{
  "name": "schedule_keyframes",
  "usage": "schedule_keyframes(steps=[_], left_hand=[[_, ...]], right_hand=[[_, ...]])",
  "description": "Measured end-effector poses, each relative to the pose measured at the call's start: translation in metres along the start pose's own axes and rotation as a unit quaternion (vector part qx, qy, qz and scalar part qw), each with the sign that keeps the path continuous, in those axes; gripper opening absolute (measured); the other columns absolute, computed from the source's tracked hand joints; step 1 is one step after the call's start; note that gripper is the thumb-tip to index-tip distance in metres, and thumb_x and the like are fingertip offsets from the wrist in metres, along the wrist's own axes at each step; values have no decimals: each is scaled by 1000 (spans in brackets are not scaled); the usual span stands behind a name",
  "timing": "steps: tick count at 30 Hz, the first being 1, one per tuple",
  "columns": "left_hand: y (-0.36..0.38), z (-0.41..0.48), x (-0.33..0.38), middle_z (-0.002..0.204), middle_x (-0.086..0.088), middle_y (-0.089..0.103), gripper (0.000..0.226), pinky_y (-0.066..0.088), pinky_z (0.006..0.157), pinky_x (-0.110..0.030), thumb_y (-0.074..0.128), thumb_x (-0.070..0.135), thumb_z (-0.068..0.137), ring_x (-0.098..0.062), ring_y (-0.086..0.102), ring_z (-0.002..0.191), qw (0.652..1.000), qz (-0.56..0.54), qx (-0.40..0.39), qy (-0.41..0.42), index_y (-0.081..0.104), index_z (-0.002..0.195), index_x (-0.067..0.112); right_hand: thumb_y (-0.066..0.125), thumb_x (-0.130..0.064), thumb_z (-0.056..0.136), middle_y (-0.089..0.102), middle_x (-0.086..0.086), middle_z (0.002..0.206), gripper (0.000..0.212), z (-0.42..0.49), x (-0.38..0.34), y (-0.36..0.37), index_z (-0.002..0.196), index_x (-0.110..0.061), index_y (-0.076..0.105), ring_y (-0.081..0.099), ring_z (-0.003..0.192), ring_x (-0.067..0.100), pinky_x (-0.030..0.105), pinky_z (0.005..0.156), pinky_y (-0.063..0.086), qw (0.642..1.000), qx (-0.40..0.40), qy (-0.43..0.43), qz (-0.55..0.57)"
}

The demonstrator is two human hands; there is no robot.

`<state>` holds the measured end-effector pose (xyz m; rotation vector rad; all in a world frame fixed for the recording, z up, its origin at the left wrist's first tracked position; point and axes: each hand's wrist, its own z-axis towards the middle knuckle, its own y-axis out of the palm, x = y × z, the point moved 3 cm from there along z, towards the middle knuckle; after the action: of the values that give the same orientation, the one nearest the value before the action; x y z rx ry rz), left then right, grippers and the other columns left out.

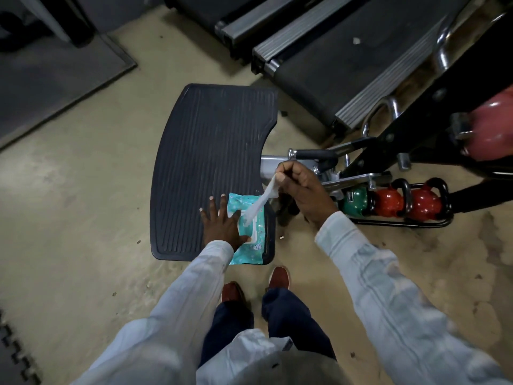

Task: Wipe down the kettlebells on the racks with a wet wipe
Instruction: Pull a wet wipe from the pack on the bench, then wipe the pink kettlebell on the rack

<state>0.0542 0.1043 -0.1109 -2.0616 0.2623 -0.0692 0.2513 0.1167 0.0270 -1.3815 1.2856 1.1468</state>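
A teal pack of wet wipes (247,251) lies on the near right corner of a black ribbed platform (211,151). My left hand (222,225) presses flat on the pack, fingers spread. My right hand (302,190) pinches a white wet wipe (262,202) that stretches up out of the pack's opening. To the right, a low black rack (399,223) holds a green kettlebell (355,201) and two red kettlebells (388,201) (423,204). A pink kettlebell (491,126) sits higher at the right edge, blurred.
Two treadmill decks (347,56) run along the top right. A chrome and black machine frame (361,162) stands between the platform and the rack. Dark floor mats (50,79) lie at the top left. My feet in brown shoes (279,277) stand on the beige floor.
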Motion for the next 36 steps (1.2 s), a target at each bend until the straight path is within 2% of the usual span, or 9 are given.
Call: schedule_keyframes(steps=[5,8,12,18,22,26,29,32,36], left_hand=[[-24,-6,-7,162,-10,-9,88,-8,115,-59,53,70,81,-38,-14,147,998,-57,2,-2,15,151,35],[-79,-18,-6,159,-12,22,67,12,119,-49,61,45,88,-34,17,146,983,-172,62,3,35,146,26],[-158,-46,5,133,-6,57,50,47,102,-43,63,19,89,-29,57,119,877,-468,55,93,48,138,22],[-211,-88,47,116,5,62,55,50,81,-12,74,4,81,3,62,99,809,-497,-117,293,51,129,20],[-209,-90,68,91,-3,69,14,55,87,-48,77,38,75,-21,66,88,822,-488,-60,286,70,83,29],[-216,-99,96,78,-6,64,12,54,68,-30,74,20,84,-11,57,67,803,-534,-52,258,68,85,10],[-221,-106,119,73,-8,62,4,49,51,-21,61,3,92,-19,58,65,708,-669,-132,183,65,93,4],[-229,-110,139,75,-8,70,15,54,56,-25,55,6,94,-22,65,66,678,-689,-192,171,70,94,6],[-238,-120,174,96,-11,69,19,53,77,-30,52,12,96,-23,64,86,649,-708,-219,172,67,105,7]], right_hand=[[52,-11,99,57,-6,84,13,-13,-43,-7,91,-20,55,56,76,4,20,63,49,998,57,-26,-9],[55,-18,97,60,-2,91,10,-26,-60,-9,91,-26,56,58,83,12,27,63,51,993,97,-28,-58],[56,-26,96,63,-3,94,2,-46,-87,-14,94,-26,57,60,89,14,35,78,53,979,158,-52,-114],[56,-10,96,61,-4,94,9,-63,-131,-27,93,-18,57,59,91,12,23,80,50,969,212,-80,-103],[56,-6,95,62,-3,95,13,-82,-150,-47,93,-19,58,59,90,6,23,86,49,953,259,-102,-124],[57,-8,95,63,-5,90,8,-119,-161,-67,95,-16,59,59,86,5,22,80,49,941,292,-112,-126],[61,-3,93,65,1,85,8,-151,-158,-75,98,-9,61,60,76,10,22,66,51,976,189,-74,-77],[70,-3,86,69,6,95,19,-174,-142,-84,104,-5,65,66,85,12,27,73,56,994,43,55,-80],[70,-1,85,69,9,106,26,-185,-125,-137,110,-3,63,65,93,14,28,78,55,970,236,16,-55]])
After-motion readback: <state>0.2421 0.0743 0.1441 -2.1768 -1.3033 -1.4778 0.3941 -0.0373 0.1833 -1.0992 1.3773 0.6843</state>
